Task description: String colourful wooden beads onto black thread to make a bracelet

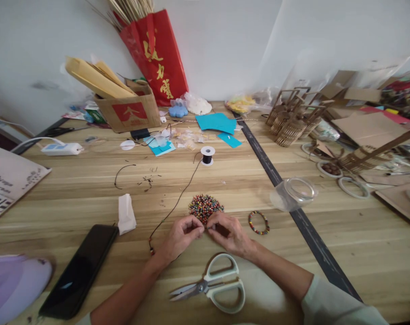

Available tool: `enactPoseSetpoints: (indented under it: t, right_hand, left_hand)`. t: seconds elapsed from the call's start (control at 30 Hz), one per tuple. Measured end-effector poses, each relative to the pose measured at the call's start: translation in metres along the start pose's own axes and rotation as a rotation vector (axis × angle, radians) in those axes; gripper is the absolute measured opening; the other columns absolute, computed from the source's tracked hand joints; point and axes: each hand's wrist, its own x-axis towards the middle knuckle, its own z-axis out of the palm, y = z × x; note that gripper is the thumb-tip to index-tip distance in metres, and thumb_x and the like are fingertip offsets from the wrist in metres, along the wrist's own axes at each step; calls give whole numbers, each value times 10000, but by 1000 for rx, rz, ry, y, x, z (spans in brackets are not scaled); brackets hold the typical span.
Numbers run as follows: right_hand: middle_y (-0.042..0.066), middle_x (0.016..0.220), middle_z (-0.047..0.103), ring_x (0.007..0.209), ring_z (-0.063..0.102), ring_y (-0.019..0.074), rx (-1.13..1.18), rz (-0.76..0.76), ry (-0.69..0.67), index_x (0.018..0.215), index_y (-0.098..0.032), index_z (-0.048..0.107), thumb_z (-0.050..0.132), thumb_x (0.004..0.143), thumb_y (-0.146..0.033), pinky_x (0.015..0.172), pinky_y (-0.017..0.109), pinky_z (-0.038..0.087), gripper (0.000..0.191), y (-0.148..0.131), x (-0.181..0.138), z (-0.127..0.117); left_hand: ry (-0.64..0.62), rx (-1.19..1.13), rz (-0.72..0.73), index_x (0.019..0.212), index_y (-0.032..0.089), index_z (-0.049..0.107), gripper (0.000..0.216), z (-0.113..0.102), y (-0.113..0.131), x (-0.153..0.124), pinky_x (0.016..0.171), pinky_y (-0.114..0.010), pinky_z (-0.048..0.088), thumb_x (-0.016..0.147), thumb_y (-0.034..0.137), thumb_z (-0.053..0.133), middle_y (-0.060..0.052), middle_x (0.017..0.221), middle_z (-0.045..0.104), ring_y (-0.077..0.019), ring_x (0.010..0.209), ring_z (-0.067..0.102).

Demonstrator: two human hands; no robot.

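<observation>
My left hand [183, 237] is closed in a pinch just in front of a heap of small multicoloured beads [205, 208]. A thin black cord [177, 201] runs from a white spool [208, 155] with a few beads threaded on it, passes beneath my left wrist and seems to end in that pinch. Facing it, fingertips almost touching, my right hand [229, 232] also pinches; whatever tiny dark thing lies there is too small to name. A finished-looking bead bracelet [259, 222] lies right of my right hand. Scissors [213, 284] rest partly open below both hands.
On the left lie a black phone [81, 271], a folded white tissue [126, 214] and cord scraps [147, 182]. A clear plastic container [294, 194] stands at right. Farther back are blue paper pieces [216, 123], a cardboard box [128, 110], a red bag [166, 58] and small bamboo baskets [289, 128].
</observation>
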Motion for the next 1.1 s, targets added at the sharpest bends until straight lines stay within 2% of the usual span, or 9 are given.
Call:
enactPoseSetpoints:
  t: [0.4,0.67,1.1]
  right_hand:
    - [58,804,644,722,594,147,12,13,-17,904,-175,620,553,923,-211,630,251,470,78,-4,2,0]
    - [58,815,644,742,595,148,20,7,-23,908,-175,617,555,922,-191,665,257,479,65,-1,0,1]
    - [34,766,622,668,566,129,-12,22,1,902,-182,608,574,904,-205,588,230,443,42,-2,-1,1]
  left_hand:
    - [-7,36,12,719,137,605,161,1,-1,-1,603,-231,392,764,288,635,3,635,563,-128,624,507]
    - [-8,58,7,710,138,592,164,2,3,-1,609,-233,383,753,294,617,4,642,548,-129,633,496]
    - [-14,67,-9,727,141,587,169,2,1,-1,601,-236,378,758,307,603,5,635,541,-131,624,494]
